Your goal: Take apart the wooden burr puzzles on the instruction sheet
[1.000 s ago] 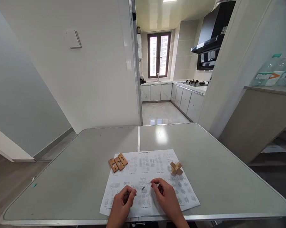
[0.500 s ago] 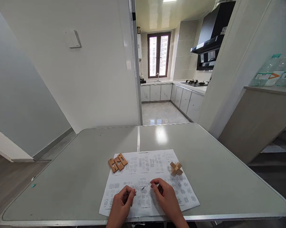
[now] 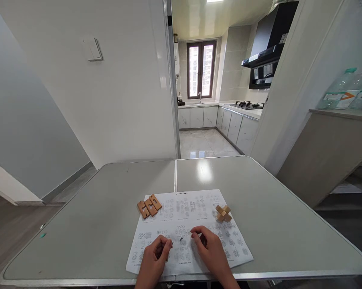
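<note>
Both my hands rest on a printed instruction sheet near the table's front edge. My left hand is curled, its fingertips pinched together on something too small to make out. My right hand is also curled, thumb and fingers closed over a small dark thing. Between the two hands a tiny dark piece lies on the paper. Three flat notched wooden pieces lie side by side at the sheet's upper left. An assembled wooden cross puzzle stands on the sheet's right part.
The grey table has a metal rim and a seam down its middle. A small teal speck lies near its left edge. Beyond is a white wall, a kitchen doorway, and a counter with water bottles at right.
</note>
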`<state>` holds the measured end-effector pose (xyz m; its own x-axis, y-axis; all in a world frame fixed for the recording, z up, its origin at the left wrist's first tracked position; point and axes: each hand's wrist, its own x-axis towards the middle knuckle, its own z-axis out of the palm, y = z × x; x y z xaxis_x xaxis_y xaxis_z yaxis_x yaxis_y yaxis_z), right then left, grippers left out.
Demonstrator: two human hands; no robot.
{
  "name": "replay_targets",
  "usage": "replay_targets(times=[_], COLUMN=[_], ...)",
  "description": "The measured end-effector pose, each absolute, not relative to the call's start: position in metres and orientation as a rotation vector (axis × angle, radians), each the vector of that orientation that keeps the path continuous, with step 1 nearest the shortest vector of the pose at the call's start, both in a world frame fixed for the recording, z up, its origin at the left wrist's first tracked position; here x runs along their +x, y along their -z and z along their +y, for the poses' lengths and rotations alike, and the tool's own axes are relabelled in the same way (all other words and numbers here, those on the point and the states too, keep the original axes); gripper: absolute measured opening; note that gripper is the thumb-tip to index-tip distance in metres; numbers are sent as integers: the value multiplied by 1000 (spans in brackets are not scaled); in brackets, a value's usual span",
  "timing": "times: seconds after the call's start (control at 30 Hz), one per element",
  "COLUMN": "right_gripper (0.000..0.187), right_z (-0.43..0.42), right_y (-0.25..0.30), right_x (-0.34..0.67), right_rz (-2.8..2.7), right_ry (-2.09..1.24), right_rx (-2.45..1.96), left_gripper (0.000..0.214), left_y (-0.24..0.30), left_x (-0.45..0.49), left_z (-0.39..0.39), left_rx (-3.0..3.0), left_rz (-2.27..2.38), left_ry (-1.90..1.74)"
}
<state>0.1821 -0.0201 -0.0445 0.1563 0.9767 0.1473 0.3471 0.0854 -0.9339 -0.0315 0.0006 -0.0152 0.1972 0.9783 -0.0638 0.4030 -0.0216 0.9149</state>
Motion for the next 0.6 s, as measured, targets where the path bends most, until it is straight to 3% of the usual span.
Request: replay_targets(times=[0.6], right_gripper=[33], right_z=[-20], right_y=[47], right_x=[182], right_rz=[-1349], right_ry=[-783], right_rx=[-1436], left_gripper=[55], left_y=[12], left_x=[-30], left_z=[-2], left_rx=[1566], left_rz=[1358], left_ry=[-775])
